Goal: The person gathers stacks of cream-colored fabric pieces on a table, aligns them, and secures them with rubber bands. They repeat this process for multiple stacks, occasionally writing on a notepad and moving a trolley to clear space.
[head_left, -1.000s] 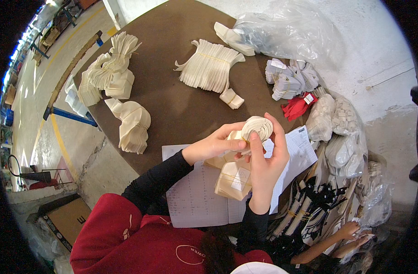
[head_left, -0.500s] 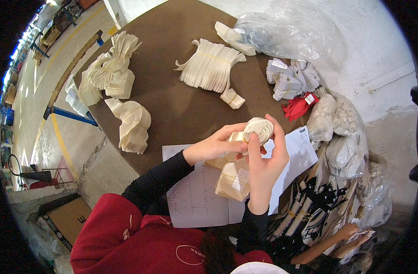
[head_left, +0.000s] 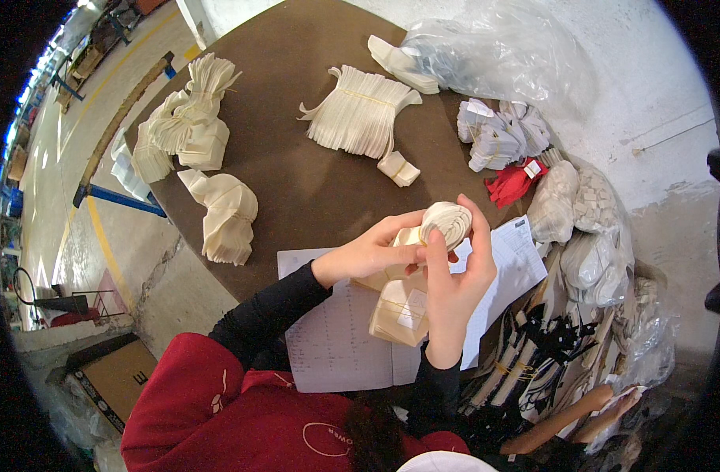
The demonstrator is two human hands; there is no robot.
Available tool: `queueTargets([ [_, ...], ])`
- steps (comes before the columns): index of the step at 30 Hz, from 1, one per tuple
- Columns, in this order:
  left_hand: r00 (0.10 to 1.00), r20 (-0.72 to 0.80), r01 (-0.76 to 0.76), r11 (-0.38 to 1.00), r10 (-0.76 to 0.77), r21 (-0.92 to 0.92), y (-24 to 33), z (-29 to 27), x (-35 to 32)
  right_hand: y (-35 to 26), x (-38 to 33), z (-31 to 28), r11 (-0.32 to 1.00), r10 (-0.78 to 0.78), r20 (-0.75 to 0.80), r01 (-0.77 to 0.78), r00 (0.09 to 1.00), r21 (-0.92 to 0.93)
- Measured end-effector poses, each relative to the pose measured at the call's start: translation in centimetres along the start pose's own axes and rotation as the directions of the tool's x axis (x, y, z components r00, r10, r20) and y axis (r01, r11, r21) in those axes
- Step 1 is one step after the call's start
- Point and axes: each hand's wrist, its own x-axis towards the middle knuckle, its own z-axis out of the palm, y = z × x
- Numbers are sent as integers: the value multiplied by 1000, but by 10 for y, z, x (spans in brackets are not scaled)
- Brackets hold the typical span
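Note:
A coiled bundle of cream fabric pieces point(head_left: 451, 223) is gripped between both hands above the table. My left hand point(head_left: 369, 253) pinches its left side, with the thumb pointing right. My right hand point(head_left: 460, 287) curls around the right side, fingers over the edge and thumb against the front of the coil. Just below, a banded stack of cream pieces point(head_left: 391, 318) with a small white label lies on an open notebook point(head_left: 336, 338) with handwriting. Part of the stack is hidden behind my hands. Papers point(head_left: 508, 263) stick out to the right.
Banded cream fabric bundles lie on the brown table point(head_left: 289, 86): a fanned one point(head_left: 356, 114) and others at left point(head_left: 222, 216). Grey bundles point(head_left: 498, 138), a red bundle point(head_left: 515, 182) and plastic bags point(head_left: 502, 47) line the right side. Another person's hands point(head_left: 616, 409) work at lower right.
Both hands keep nearly the same hold on the coiled bundle. At lower right, the other person's hands have shifted slightly.

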Motion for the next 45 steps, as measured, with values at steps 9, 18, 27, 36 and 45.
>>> queueTargets([
  [9,956,-23,-215,754,292,620,-12,10,8,13,9,8,989,-140,-23,139,990,-59],
  [18,985,137,-53,567,-107,822,-10,-19,-1,87,35,-80,904,420,-40,-422,907,-73],
  [27,944,203,-33,540,-260,841,-16,-19,0,120,19,-101,718,216,105,-85,971,-690],
  [36,971,143,-17,544,-189,839,-18,-32,-1,57,17,-28,879,382,344,-222,858,-423],
  [45,977,64,212,957,-204,-199,6,-4,-2,25,21,-26,672,231,264,-350,936,652],
])
